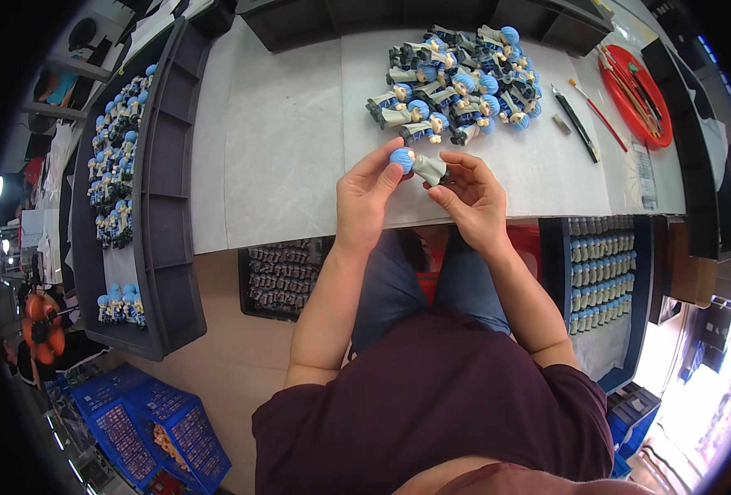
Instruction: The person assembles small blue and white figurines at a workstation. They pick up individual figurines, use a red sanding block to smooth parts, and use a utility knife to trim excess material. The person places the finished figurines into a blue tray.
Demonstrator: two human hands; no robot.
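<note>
Between my two hands, above the near edge of the white-covered table (283,148), is a small figurine (428,169) with blue hair and a pale grey-green coat. The fingers and thumb of my left hand (369,194) pinch it at the head. My right hand (474,198) grips its lower end, where dark feet partly show. The figurine lies sideways, head to the left. Just beyond my hands, a heap of similar blue-haired figurines (464,106) lies on the table.
Right of the heap lie a black pen-like knife (575,124), a thin red brush (600,117), a small grey block (561,124) and a red tray (662,132) of brushes. A dark crate (161,206) of figurines stands left; another crate (641,280) with rows of them sits lower right.
</note>
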